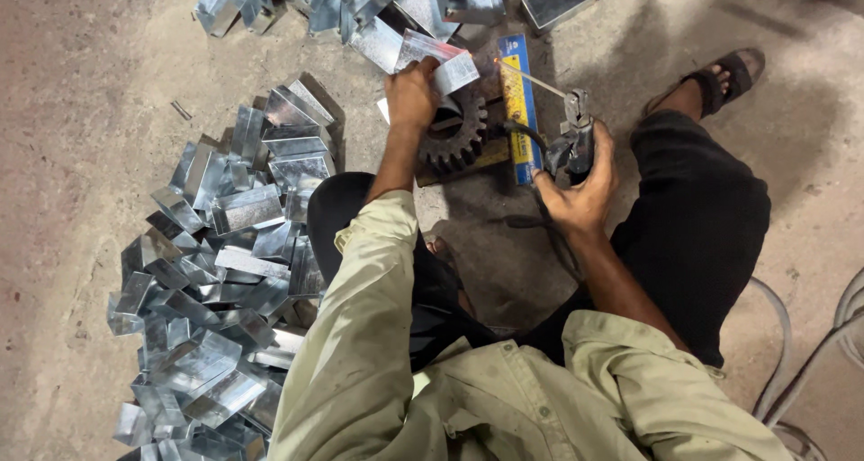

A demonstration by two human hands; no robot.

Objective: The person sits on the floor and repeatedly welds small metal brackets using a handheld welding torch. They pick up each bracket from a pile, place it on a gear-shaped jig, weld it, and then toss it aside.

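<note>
My left hand (411, 94) grips a bent piece of shiny sheet metal (441, 62) and holds it over a dark toothed gear (457, 135) lying on the floor. My right hand (580, 191) is closed around a dark welding electrode holder (573, 139). A thin rod (533, 78) sticks out of the holder toward the metal piece, its tip close to the piece's right end. A blue and yellow flat bar (519, 101) lies under the rod, beside the gear.
A large heap of folded shiny metal pieces (216, 272) spreads on the concrete floor at my left. Another pile (342, 2) lies ahead. My sandalled foot (724, 74) is at the upper right. Cables (810, 353) run along the right edge.
</note>
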